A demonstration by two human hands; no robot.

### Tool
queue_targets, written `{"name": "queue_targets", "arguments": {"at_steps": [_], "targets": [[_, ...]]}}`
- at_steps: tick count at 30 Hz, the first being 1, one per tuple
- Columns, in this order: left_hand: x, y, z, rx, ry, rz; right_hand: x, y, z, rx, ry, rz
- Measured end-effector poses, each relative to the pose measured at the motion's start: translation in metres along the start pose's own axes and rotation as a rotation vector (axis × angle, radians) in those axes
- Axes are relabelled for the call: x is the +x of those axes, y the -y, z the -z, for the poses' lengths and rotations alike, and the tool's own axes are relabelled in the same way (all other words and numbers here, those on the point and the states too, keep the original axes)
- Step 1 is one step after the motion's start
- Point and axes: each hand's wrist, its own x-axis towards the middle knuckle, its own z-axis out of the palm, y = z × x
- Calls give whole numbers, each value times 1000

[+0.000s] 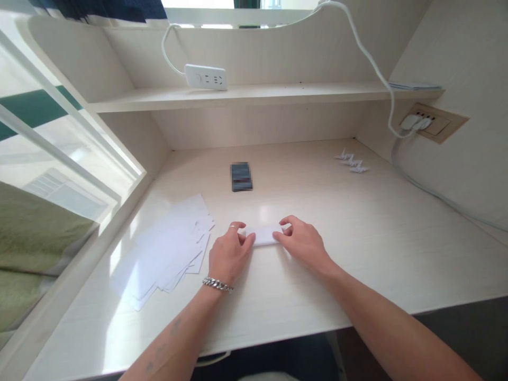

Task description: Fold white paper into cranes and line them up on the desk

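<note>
A small folded white paper (265, 236) lies on the desk between my hands. My left hand (231, 251) holds its left end, thumb on the near edge and fingers curled behind. At the right end, my right hand (301, 239) grips the paper between thumb and curled fingers. A spread pile of white sheets (166, 248) lies to the left of my left hand. Several small folded paper cranes (352, 162) stand at the back right of the desk.
Beyond the paper sits a dark, pixelated rectangular object (241, 177). The shelf (262, 94) spans the back, with a white power strip (205, 77) on it. A white cable (371, 61) hangs to the wall socket (438, 124) at the right.
</note>
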Motion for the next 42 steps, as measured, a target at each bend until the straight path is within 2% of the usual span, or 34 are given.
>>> {"name": "queue_targets", "arguments": {"at_steps": [10,23,42], "targets": [[10,-3,7,36,76,69,7,1,-2,-43,-4,-55],[12,-4,7,52,68,109,9,4,-3,-132,-11,-77],[14,-4,6,58,59,115,12,4,-1,-116,-8,-84]]}}
